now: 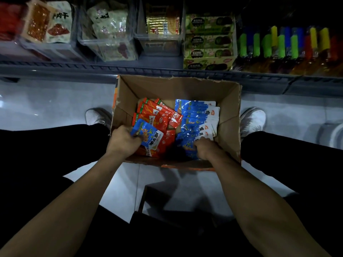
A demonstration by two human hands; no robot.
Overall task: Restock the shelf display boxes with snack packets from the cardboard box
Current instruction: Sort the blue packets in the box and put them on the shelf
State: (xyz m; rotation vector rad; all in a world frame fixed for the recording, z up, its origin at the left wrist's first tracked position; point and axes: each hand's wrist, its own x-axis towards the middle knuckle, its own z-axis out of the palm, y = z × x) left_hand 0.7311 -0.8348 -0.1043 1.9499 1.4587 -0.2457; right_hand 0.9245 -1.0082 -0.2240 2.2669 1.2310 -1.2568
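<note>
An open cardboard box [228, 101] sits on the floor between my feet. Inside lie red snack packets [154, 114] on the left and blue snack packets [196, 114] on the right. My left hand [124, 140] is at the box's near left and grips a blue packet [146, 134] above the red ones. My right hand [207, 149] is at the near right, fingers closed on the near end of the blue stack. On the shelf above stand clear display boxes [109, 34] and a green display box [209, 41].
The shelf edge [167, 70] runs just beyond the cardboard box. Coloured lighters [289, 45] fill the shelf's right end. My white shoes [96, 115] flank the box on a pale tiled floor. A dark object [167, 201] lies on the floor near me.
</note>
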